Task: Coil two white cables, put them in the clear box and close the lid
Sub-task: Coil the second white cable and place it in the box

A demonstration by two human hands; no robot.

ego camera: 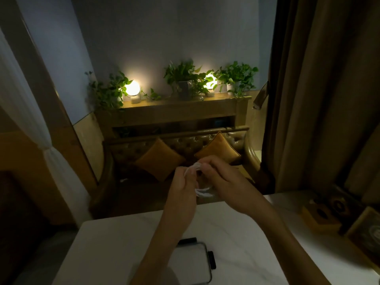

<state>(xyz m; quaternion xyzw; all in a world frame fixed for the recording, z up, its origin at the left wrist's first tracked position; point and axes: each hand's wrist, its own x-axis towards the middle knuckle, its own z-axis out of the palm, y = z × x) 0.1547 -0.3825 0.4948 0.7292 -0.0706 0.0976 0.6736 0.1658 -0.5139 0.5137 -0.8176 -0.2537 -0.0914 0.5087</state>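
- Left hand (182, 188) grip: fingers curled, pinching the white cable (202, 193) coil.
- Right hand (223, 182) grip: pinches the coil's top, above the surface's (115, 243) far edge.
- Clear box (193, 264): near edge.

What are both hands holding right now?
Left hand: gripping the white cable.
Right hand: pinching the same cable.

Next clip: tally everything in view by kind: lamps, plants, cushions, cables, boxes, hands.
Globe lamps, lit: 2
Potted plants: 3
Orange cushions: 2
White cable: 1
Clear box: 1
Hands, left hand and right hand: 2
Total: 11
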